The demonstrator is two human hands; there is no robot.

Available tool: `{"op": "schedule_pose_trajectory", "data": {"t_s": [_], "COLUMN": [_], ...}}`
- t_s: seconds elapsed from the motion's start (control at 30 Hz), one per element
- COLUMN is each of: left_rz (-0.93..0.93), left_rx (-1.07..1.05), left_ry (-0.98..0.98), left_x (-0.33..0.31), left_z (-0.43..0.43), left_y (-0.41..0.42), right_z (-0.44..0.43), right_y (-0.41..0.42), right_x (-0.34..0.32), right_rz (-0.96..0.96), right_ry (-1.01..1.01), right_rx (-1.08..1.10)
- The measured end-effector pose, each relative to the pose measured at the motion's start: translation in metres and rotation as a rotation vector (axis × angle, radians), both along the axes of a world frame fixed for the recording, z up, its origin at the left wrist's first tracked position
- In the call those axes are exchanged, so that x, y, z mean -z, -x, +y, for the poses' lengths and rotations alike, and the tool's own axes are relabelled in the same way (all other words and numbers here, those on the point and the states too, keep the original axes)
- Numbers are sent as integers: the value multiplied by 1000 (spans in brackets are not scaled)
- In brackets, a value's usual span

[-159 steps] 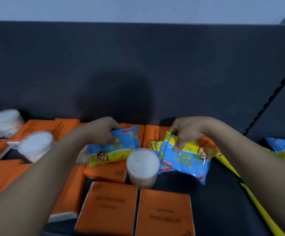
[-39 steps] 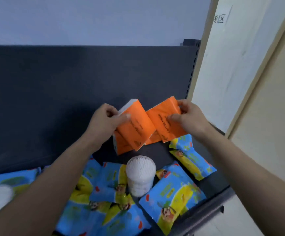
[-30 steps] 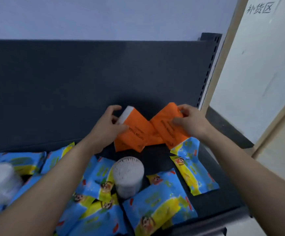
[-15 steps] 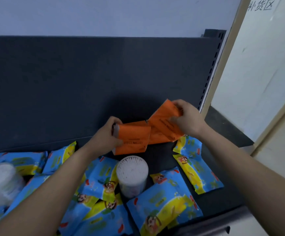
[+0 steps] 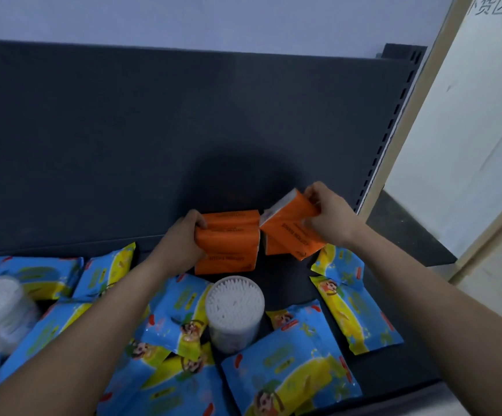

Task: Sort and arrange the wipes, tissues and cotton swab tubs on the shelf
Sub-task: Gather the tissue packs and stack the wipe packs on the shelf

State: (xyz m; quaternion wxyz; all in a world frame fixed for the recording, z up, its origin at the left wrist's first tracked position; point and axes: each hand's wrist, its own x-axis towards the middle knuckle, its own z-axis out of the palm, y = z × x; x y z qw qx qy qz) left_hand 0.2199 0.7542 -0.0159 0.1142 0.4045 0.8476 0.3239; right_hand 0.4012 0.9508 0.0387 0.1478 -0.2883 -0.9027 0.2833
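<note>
Left grip (image 5: 183,238) curled round end of flat orange plastic-wrapped tissue packs (image 5: 228,244), stacked at rear of dark shelf (image 5: 399,232), close to back panel. Right grip (image 5: 330,217) clamped on tilted orange tissue pack (image 5: 291,228), low corner just beside stack. Risk: soft wrap slips, tilted pack drops onto round clear cotton swab tub (image 5: 234,313) just in front, tips it. Risk: forearms brush glossy blue-and-yellow wipe packets (image 5: 356,315) near front lip; one slides off.

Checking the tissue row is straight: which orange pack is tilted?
The orange pack gripped by the right hand; it slants with its white end raised, while the packs held by the left hand lie level.
</note>
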Motion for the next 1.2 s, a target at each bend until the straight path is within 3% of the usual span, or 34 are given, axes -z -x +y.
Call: {"op": "schedule_pose_trajectory", "data": {"t_s": [0.37,0.47,0.57,0.63,0.7,0.77,0.83,0.97,1.1,1.2], "left_rz": [88,104,214,261,247,195,146,106,-51,-64], "left_rx": [-126,-156,-211,-188,-82,72,212,354,343,282], "left_ry": [79,119,128,26,-82,-132,-78,259,467,488], "left_x": [-8,-13,-26,-38,-50,-57,-57,-33,-9,-2], "left_z": [18,16,17,25,39,57,76,106,117,121], "left_y": [-28,-35,-46,-60,-78,-100,-121,-150,-167,-177], "right_z": [16,20,29,39,52,64,73,69,66,74], "right_y": [13,12,1,-9,-22,-39,-54,-75,-75,-74], "right_x": [24,24,15,11,12,19,30,44,55,61], "right_rz": [-295,-312,-169,-99,-138,-298,-457,-587,-471,-273], "right_ry": [-322,-315,-227,-217,-237,-238,-192,46,233,542], "right_rx": [-295,-309,-226,-96,29,92,101,161,227,321]}}
